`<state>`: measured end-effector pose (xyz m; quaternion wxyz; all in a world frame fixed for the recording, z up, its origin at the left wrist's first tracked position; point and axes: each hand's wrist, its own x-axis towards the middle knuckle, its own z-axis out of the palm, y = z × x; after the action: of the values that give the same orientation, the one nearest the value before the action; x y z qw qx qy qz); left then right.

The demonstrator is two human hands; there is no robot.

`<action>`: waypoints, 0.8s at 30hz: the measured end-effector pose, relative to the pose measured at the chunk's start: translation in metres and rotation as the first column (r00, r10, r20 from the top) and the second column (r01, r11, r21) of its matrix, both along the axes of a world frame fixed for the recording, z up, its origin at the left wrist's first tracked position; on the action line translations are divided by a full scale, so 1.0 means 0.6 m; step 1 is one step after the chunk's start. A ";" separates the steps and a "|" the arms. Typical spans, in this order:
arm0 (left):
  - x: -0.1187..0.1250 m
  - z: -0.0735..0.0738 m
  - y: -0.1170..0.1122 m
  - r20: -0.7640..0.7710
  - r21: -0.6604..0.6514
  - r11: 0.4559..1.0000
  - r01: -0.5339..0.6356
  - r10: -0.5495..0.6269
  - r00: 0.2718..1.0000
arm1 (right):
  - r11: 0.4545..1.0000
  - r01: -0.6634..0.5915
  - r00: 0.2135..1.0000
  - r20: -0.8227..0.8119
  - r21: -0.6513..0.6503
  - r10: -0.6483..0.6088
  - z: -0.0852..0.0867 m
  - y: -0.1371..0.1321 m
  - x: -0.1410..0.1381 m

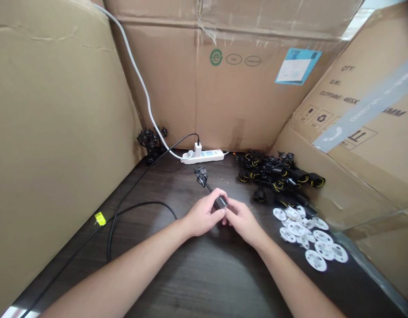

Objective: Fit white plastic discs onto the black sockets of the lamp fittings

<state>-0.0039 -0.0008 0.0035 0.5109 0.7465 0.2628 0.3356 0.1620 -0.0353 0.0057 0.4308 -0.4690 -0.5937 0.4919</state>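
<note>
Brown cardboard boxes wall the dark wooden table at the frame's left, top and right. A white plastic power strip lies at the centre, against the rear box. Right of it sits a heap of black sockets with yellow wires. Below that heap, at lower right, white round plastic discs overlap. At the centre, in front of the strip, the left hand and right hand meet around a small black cylindrical part. A thin black cable runs from the strip towards lower left.

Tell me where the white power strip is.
In the head view, the white power strip lies at the table's far edge, centre, against the back cardboard box.
</note>
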 end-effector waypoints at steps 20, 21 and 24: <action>0.002 -0.014 -0.001 0.098 -0.097 0.993 0.069 -0.060 0.993 | 0.994 0.088 0.989 -0.114 -0.065 -0.095 -0.012 -0.007 -0.020; 0.002 -0.014 -0.001 0.099 -0.100 0.993 0.070 -0.060 0.993 | 0.994 0.091 0.990 -0.105 -0.052 -0.096 -0.013 -0.007 -0.019; 0.002 -0.015 -0.002 0.116 -0.101 0.993 0.058 -0.047 0.992 | 0.994 0.106 0.990 -0.089 -0.014 -0.106 -0.014 -0.007 -0.018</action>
<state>-0.0025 -0.0018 -0.0053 0.5721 0.7051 0.2308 0.3498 0.1511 -0.0397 -0.0024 0.4804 -0.4793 -0.5458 0.4915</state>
